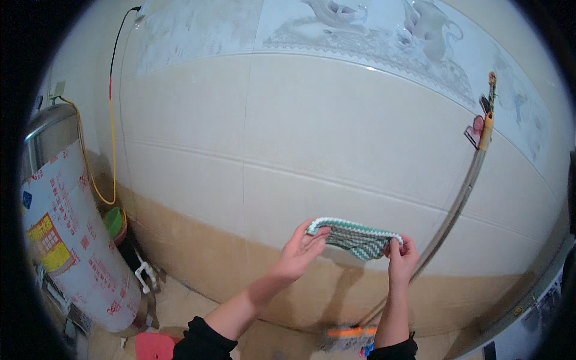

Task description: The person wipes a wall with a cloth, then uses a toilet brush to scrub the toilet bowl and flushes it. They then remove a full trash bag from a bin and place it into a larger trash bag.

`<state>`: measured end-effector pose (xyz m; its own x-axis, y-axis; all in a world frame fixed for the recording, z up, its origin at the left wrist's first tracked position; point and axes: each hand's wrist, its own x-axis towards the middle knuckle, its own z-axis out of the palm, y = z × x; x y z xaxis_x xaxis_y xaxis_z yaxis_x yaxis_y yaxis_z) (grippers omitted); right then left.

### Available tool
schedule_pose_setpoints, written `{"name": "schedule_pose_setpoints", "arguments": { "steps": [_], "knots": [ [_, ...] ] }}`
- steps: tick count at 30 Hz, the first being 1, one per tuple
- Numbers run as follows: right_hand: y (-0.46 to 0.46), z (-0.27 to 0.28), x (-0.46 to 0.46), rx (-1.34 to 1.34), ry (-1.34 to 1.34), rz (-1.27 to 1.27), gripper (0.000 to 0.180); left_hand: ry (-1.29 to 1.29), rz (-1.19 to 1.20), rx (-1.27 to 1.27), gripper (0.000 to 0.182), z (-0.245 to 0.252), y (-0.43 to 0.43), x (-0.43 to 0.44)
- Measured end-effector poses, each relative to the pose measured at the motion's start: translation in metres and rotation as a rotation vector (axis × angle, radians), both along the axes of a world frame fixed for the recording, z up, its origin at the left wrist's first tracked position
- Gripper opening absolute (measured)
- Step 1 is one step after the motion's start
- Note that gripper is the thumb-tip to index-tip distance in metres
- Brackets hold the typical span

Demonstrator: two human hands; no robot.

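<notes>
A green, white and grey striped cloth (360, 238), which looks knitted or woven, is stretched between my two hands in front of the tiled wall. My left hand (303, 247) grips its left end, with the fingers partly behind the folded edge. At the right corner, my right hand (402, 252) pinches the cloth between thumb and fingers. A thick white edge runs along the top, and the lower part hangs in folds. The fingertips behind the cloth are partly hidden.
A broom (459, 202) leans on the tiled wall (189, 108), its orange head (351, 332) on the floor. At left stands a tall wrapped metal tank (81, 243) beside a yellow cable (113, 148) and a green container (113, 222). A pink plastic object (155, 346) sits low down.
</notes>
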<state>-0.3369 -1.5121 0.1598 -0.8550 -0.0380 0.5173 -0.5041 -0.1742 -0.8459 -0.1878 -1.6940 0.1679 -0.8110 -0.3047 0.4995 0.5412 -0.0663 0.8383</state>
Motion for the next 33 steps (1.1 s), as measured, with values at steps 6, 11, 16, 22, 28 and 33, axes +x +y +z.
{"name": "schedule_pose_setpoints", "arguments": {
  "steps": [6, 11, 16, 22, 28, 33],
  "knots": [
    [-0.094, 0.065, -0.063, -0.076, 0.347, -0.334, 0.026, 0.172, 0.329, -0.458, 0.067, 0.054, -0.052, -0.084],
    [-0.16, 0.102, -0.069, 0.157, 0.795, -0.705, 0.057, 0.391, 0.96, -0.988, 0.068, 0.083, -0.102, -0.127],
    [-0.207, 0.148, -0.068, 0.398, 0.864, -0.915, 0.06, 0.537, 1.256, -1.192, 0.067, 0.129, -0.142, -0.134],
    [-0.258, 0.191, -0.053, 0.403, 0.97, -0.978, 0.049, 0.638, 1.373, -1.211, 0.068, 0.173, -0.193, -0.13],
    [-0.308, 0.226, -0.026, 0.393, 1.124, -0.903, 0.045, 0.631, 1.534, -1.148, 0.068, 0.195, -0.245, -0.111],
    [-0.357, 0.227, -0.009, 0.347, 1.285, -0.792, 0.042, 0.598, 1.569, -1.043, 0.07, 0.174, -0.282, -0.096]
  ]
}}
